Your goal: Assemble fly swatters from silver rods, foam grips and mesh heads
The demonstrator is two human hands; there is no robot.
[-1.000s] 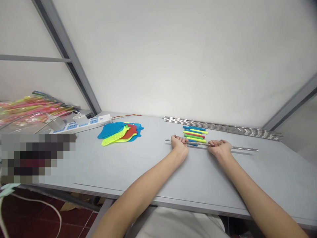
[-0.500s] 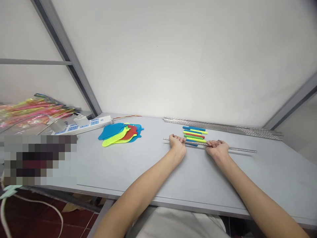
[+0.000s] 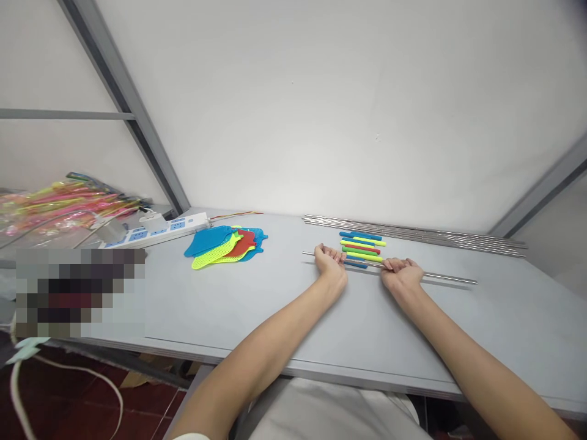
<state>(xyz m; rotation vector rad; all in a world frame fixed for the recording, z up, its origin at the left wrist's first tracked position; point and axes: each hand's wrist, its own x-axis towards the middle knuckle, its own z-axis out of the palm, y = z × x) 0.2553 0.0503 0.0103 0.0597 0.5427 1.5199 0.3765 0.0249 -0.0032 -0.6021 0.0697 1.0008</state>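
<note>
A thin metal rod (image 3: 449, 278) runs sideways just above the table, held by both hands. My left hand (image 3: 330, 261) is closed round it near its left end, and my right hand (image 3: 402, 272) grips it right of the middle. Behind and below the rod lie several coloured plastic handle tubes (image 3: 361, 251) in blue, yellow, red and green, side by side. Along the wall rests a bundle of similar metal rods (image 3: 413, 234). Off to the left, fly swatter heads (image 3: 211, 241) in blue, yellow and red lie in an overlapping pile.
A white power strip (image 3: 181, 226) with plugs and cables sits at the left back of the grey table (image 3: 513, 330). Past it are plastic-wrapped colourful sticks (image 3: 68, 205). A blurred-out patch covers the table's left front. Grey metal posts (image 3: 137, 122) frame the white wall.
The rod's left end has risen slightly and its right end dipped a little, with both hands still gripping it. The whole view has shifted slightly.
</note>
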